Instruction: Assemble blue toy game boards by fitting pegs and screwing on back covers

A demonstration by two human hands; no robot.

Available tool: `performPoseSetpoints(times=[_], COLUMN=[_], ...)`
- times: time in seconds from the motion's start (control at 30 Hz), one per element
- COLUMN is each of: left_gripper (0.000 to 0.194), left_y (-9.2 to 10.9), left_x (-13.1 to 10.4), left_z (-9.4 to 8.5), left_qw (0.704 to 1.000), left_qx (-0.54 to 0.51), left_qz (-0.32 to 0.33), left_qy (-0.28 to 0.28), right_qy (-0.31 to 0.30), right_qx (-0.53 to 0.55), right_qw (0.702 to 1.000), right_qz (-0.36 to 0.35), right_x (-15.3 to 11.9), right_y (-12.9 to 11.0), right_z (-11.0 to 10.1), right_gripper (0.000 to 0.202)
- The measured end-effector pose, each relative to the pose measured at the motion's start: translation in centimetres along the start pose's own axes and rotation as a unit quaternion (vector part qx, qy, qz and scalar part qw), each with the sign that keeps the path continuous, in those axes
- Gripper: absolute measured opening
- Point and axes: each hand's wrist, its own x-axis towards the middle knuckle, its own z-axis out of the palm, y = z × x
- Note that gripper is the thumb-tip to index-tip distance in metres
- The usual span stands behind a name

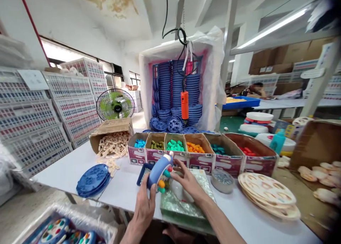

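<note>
A round blue plastic toy (pixel 159 169), tilted nearly edge-on, is gripped at its lower left rim by my left hand (pixel 145 201), thumb in front. Red, teal, orange and green pieces stick out from its right face, and a cream knob tops its rim. My right hand (pixel 189 183) is beside that face, fingers apart and pointing at the colored pieces; whether the fingertips touch them I cannot tell. Beneath the hands lies a green pad wrapped in clear plastic (pixel 170 205), with a whitish rounded object (pixel 179 190) on it, partly hidden. A small dark blue tray (pixel 141 174) sits behind my left hand.
Cardboard bins (pixel 201 160) of colored pieces line the table's back. Blue discs (pixel 92 180) lie left, cream discs (pixel 266 192) and a round tub (pixel 222 181) right. An orange electric screwdriver (pixel 184 105) hangs ahead. A crate (pixel 112 233) of toys stands lower left.
</note>
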Motion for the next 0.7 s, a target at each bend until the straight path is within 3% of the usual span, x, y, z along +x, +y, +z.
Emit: performPoseSetpoints(times=[0.1, 0.17, 0.3, 0.43, 0.57, 0.7], left_gripper=[0.046, 0.047, 0.053, 0.042, 0.035, 0.032], left_y=[0.3, 1.2, 3.7, 5.0, 4.2, 3.2], left_x=[-1.2, -0.7, 2.9, 5.6, 5.6, 5.7], left_z=[-1.2, -2.6, -5.1, -5.4, -4.7, -5.3], left_qw=[0.999, 0.999, 0.987, 0.973, 0.974, 0.996], left_qx=[-0.029, -0.019, 0.030, 0.074, 0.068, -0.005], left_qz=[-0.022, -0.005, 0.048, 0.125, 0.144, 0.044], left_qy=[-0.011, -0.049, -0.147, -0.180, -0.160, -0.075], right_qy=[-0.054, -0.079, -0.062, -0.049, -0.029, -0.004], right_qx=[0.046, 0.053, -0.062, -0.156, -0.167, -0.063], right_qw=[0.997, 0.995, 0.991, 0.971, 0.969, 0.992], right_qz=[-0.001, -0.012, -0.101, -0.173, -0.179, -0.106], right_x=[0.2, 0.0, -0.7, -1.0, -0.8, -0.7], right_y=[-0.3, -0.8, -2.4, -3.6, -3.4, -3.2], right_z=[0.0, 0.2, 1.2, 1.9, 2.2, 2.5], right_gripper=[0.089, 0.085, 0.060, 0.053, 0.050, 0.078])
